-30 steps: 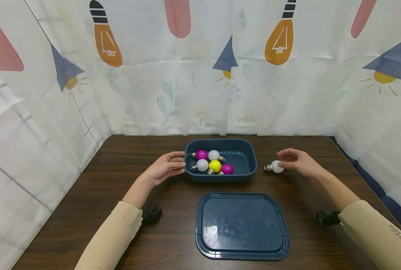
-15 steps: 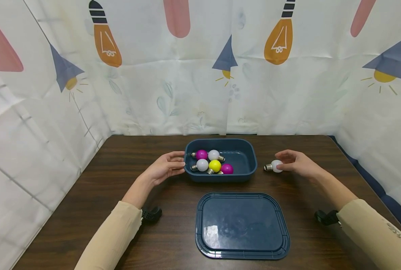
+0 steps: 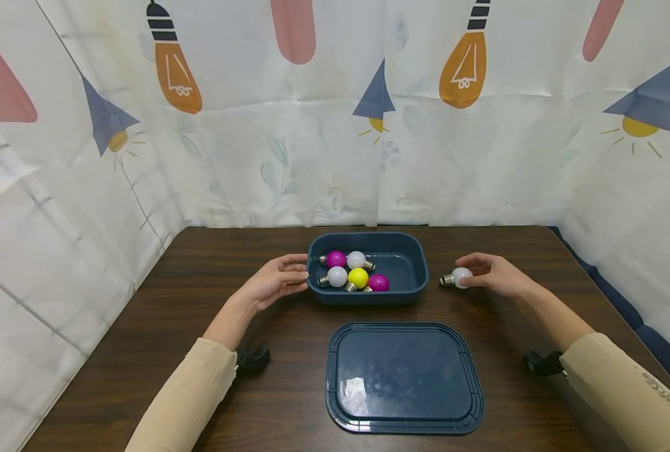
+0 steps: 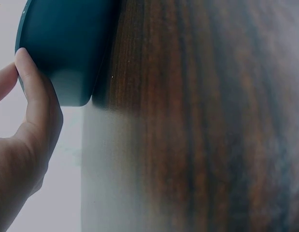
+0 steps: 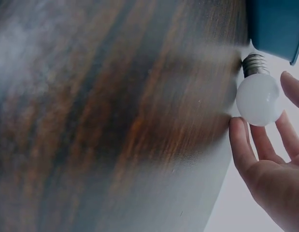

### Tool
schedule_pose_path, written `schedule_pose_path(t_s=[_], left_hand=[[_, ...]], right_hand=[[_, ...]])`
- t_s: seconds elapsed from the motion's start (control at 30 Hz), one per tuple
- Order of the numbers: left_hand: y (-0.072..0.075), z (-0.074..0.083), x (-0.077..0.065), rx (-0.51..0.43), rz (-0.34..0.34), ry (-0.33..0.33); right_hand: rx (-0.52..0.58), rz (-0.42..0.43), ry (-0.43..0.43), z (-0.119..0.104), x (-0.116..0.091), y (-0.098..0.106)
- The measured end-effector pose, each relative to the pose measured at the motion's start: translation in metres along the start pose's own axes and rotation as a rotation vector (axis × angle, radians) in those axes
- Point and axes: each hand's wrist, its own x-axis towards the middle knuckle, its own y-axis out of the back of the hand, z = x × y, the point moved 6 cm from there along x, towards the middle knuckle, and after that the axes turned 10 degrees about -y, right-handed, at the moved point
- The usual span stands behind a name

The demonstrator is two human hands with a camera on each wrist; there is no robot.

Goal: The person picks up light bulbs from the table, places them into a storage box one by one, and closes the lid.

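In the head view, a dark blue plastic box [image 3: 397, 297] holds several light bulbs: white, magenta and yellow. My left hand [image 3: 275, 282] touches the box's left end with extended fingers. The left wrist view shows a fingertip of the left hand [image 4: 31, 116] against the box wall [image 4: 62, 43]. A white light bulb [image 3: 462, 277] lies on its side on the table, right of the box. Around its round end my right hand [image 3: 495, 276] is loosely spread. In the right wrist view, the fingers [image 5: 242, 150] sit close about the bulb [image 5: 258, 99], one digit visibly apart.
A dark blue lid [image 3: 405, 376] lies flat on the brown wooden table [image 3: 160, 351], in front of the box. Behind the table hangs a white printed curtain [image 3: 324, 157], which also covers the sides.
My right hand has moved slightly left, closer over the white bulb. The left hand stays at the box, and the bulbs inside have not moved.
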Motion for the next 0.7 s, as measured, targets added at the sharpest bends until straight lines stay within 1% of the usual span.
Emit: schedule_pose_path(t_s=[0.37,0.7], left_hand=[[0.0001,0.0002,-0.0003,-0.01,0.001,-0.003],[0.0003,0.0,-0.0008,-0.013,-0.002,-0.003]], right_hand=[[-0.02,-0.016,0.0,0.0005,0.0011,-0.0012],[-0.033,-0.01,0.001,0.0003,0.0023,-0.0016]])
